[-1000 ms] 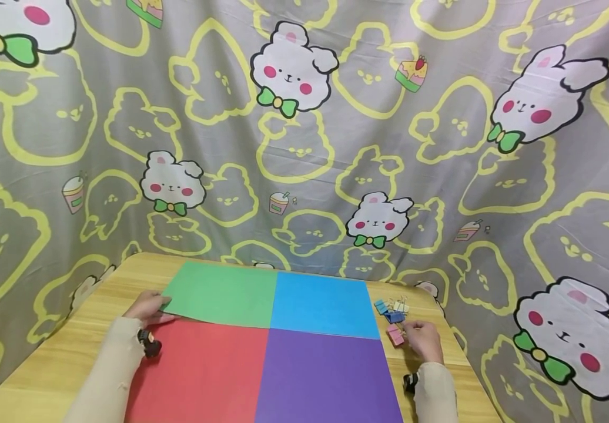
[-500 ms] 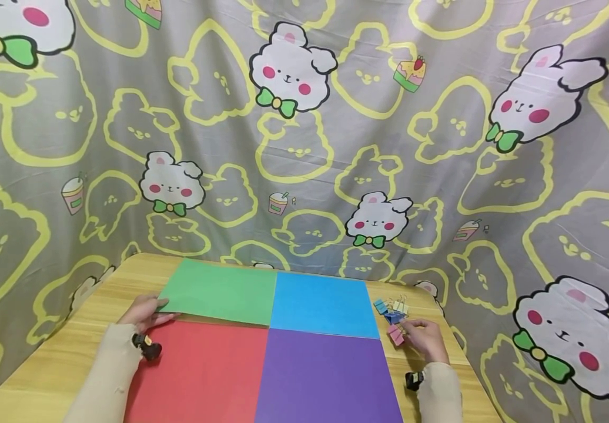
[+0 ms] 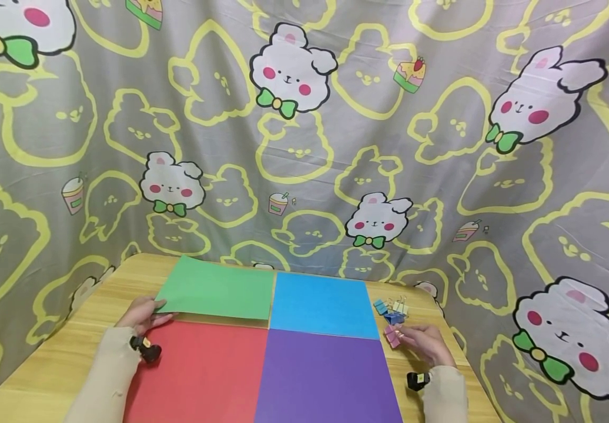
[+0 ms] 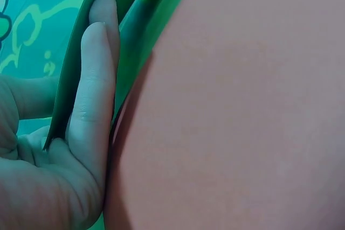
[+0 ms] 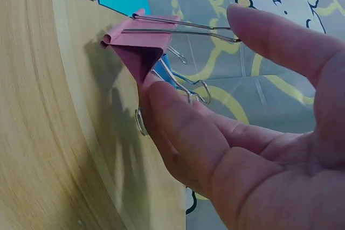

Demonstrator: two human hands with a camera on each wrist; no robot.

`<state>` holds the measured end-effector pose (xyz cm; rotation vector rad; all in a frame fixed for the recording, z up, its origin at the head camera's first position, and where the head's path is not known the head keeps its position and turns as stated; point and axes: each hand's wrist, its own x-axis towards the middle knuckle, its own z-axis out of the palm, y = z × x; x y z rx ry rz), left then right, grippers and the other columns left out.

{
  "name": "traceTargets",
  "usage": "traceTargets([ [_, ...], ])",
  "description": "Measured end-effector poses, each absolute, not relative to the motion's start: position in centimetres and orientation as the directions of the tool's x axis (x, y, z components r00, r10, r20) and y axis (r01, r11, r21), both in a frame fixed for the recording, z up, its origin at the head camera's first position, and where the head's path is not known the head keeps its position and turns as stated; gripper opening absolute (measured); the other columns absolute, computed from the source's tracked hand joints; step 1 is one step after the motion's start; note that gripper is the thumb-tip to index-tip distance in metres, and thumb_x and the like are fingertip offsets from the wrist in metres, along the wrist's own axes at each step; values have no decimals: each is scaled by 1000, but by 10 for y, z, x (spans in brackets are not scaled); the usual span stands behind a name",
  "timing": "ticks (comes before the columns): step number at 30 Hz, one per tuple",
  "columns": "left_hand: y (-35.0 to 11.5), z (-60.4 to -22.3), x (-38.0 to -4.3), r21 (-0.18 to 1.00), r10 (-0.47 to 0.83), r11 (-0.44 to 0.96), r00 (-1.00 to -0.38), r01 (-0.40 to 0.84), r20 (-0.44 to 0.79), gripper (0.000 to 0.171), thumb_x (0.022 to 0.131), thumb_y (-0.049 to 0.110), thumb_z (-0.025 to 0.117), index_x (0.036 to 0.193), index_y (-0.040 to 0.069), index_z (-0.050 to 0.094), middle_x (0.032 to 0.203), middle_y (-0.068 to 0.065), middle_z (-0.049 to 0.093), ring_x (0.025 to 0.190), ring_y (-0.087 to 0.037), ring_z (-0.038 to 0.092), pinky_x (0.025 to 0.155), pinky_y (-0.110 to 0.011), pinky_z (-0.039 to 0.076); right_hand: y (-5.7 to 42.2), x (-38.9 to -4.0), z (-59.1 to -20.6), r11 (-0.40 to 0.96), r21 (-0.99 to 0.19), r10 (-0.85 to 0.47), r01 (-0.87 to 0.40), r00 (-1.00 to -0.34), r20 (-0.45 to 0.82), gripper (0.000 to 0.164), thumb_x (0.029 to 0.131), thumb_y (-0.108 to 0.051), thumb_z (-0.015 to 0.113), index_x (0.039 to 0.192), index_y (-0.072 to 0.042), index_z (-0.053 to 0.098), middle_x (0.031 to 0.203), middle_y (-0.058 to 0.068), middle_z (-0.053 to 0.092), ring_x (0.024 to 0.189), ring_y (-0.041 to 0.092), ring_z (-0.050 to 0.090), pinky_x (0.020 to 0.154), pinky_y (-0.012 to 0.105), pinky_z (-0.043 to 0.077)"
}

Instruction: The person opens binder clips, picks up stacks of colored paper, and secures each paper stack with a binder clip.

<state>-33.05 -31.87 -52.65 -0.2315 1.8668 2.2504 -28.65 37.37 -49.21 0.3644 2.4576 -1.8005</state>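
Note:
My left hand point(image 3: 142, 314) pinches the left near corner of a green paper sheet point(image 3: 217, 291), thumb on one face and fingers point(image 4: 94, 95) on the other. The sheet's near edge is lifted off the table. My right hand point(image 3: 427, 343) holds a pink binder clip point(image 3: 392, 336) at the right. In the right wrist view, its thumb point(image 5: 259, 30) touches the wire handles, and fingers lie under the clip body point(image 5: 140, 39). Flat beside the green sheet lie a blue sheet point(image 3: 324, 304), a red sheet point(image 3: 198, 370) and a purple sheet point(image 3: 328, 376).
Other binder clips sit just beyond my right hand: a dark blue one point(image 3: 394, 318), a light blue one point(image 3: 381, 306) and a pale yellow one point(image 3: 401, 305). The wooden table point(image 3: 56, 358) ends at a patterned grey curtain point(image 3: 315, 141).
The green sheet's near edge has risen, and the sheet has shifted slightly left with my left hand. My right hand has taken the pink clip, moving it slightly left.

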Motion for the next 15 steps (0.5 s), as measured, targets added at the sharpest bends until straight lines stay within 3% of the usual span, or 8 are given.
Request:
traceTargets([
  [8,-318,-527,-332,945,53,-202,-967,-256,-251,61,110,6,36,154,-22,5,90,1,68,77,-12,77,79,-25,64,375,-284,-490,407,-884,151,229,-972,-182,67,102,-36,66,133,22,55,119,27,73,106,25,75,93,33,62],
  [15,-318,-528,-330,949,62,-198,-969,-246,-239,60,110,5,35,153,-23,4,90,2,68,77,-12,77,79,-26,64,372,-283,-490,300,-923,138,240,-969,-207,70,103,-37,65,138,21,49,115,23,76,98,18,77,88,30,63],
])
